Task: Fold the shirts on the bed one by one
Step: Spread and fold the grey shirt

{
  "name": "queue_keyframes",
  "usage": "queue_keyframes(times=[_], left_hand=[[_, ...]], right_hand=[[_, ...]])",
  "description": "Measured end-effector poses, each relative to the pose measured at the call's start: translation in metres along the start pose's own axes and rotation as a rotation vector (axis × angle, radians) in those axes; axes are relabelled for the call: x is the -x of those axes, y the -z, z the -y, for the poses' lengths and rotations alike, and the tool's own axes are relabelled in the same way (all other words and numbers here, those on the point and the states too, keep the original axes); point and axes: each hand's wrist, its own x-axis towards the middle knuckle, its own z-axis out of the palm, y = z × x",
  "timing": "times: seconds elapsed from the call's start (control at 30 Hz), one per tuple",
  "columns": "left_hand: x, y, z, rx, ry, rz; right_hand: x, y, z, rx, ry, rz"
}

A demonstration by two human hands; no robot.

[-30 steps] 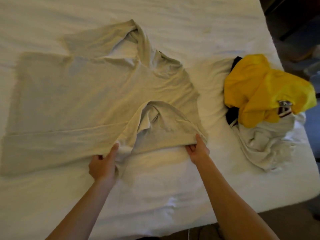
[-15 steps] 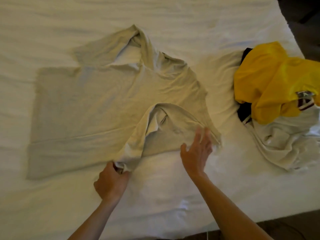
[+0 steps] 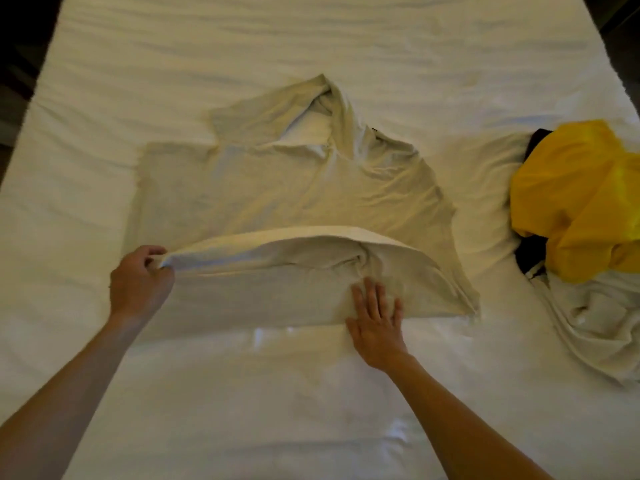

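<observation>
From my feed, left hand (image 3: 140,284) pinches the beige shirt (image 3: 284,199)'s near edge, lifting it off the bed (image 3: 311,39). Right hand (image 3: 375,322) lies flat, fingers spread, pressing the fabric. Can't read the neck label.

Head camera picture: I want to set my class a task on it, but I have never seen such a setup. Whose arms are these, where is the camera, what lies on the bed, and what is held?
No machine is at work here. A person wears a wide-angle camera on the head, looking forward and down, so the two bare arms are the wearer's own. The surface is a bed under a white sheet. On it a beige shirt lies spread out. The left hand grips its near edge and lifts it, as if to fold it over. The right hand rests flat, fingers straight, on the same shirt. At the right edge waits a pile: a yellow garment on top of a white garment, with something dark between them.
</observation>
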Motion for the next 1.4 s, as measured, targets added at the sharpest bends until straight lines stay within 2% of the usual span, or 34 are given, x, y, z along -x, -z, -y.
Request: queue_keyframes(times=[0.07, 0.17, 0.3, 0.37, 0.43, 0.5, 0.6, 0.67, 0.77, 0.83, 1.0, 1.07, 1.13, 1.23, 1.33, 1.4], left_hand=[[-0.004, -0.013, 0.032, -0.237, 0.054, 0.060], [-0.001, -0.030, 0.062, -0.401, -0.060, 0.083], [0.006, -0.040, 0.061, -0.402, -0.153, 0.001], [0.006, -0.036, 0.056, -0.398, -0.161, -0.021], [0.004, -0.032, 0.055, -0.433, -0.191, -0.012], [-0.004, -0.027, 0.053, -0.427, -0.198, -0.016], [-0.019, -0.017, 0.046, -0.317, -0.211, -0.056], [-0.029, -0.007, 0.038, -0.232, -0.257, -0.111], [-0.040, 0.006, 0.028, -0.189, -0.329, -0.109], [-0.045, 0.013, 0.020, -0.160, -0.353, -0.120], [-0.042, 0.034, 0.013, 0.095, -0.496, -0.377], [-0.031, 0.028, 0.029, 0.136, -0.533, -0.452], [-0.013, 0.011, 0.055, 0.101, -0.475, -0.416], [0.004, -0.016, 0.096, -0.028, -0.369, -0.204], [0.001, -0.025, 0.122, -0.136, -0.438, -0.069], [-0.005, -0.024, 0.128, -0.177, -0.493, -0.083]], right_hand=[[-0.004, 0.000, 0.001, 0.011, -0.005, 0.047], [-0.008, -0.001, 0.000, 0.030, -0.015, 0.081], [-0.010, 0.005, 0.005, 0.039, -0.031, 0.092], [-0.010, 0.014, 0.015, -0.016, -0.095, -0.007], [-0.015, 0.029, 0.027, -0.224, -0.183, -0.230], [-0.029, 0.051, 0.041, -0.670, -0.291, -0.327], [-0.064, 0.083, 0.052, -1.352, -0.547, -0.187], [-0.083, 0.097, 0.049, -1.569, -0.643, -0.131], [-0.094, 0.106, 0.040, -1.626, -0.705, -0.176], [-0.089, 0.109, 0.037, -1.660, -0.681, -0.203], [-0.049, 0.113, 0.028, -1.924, -0.424, -0.399], [-0.028, 0.096, 0.024, -1.936, -0.432, -0.456], [-0.011, 0.073, 0.025, -1.861, -0.509, -0.351], [-0.003, 0.052, 0.028, -1.794, -0.648, -0.071], [-0.010, 0.053, 0.024, -1.815, -0.686, -0.053], [-0.018, 0.060, 0.023, -1.823, -0.707, -0.105]])
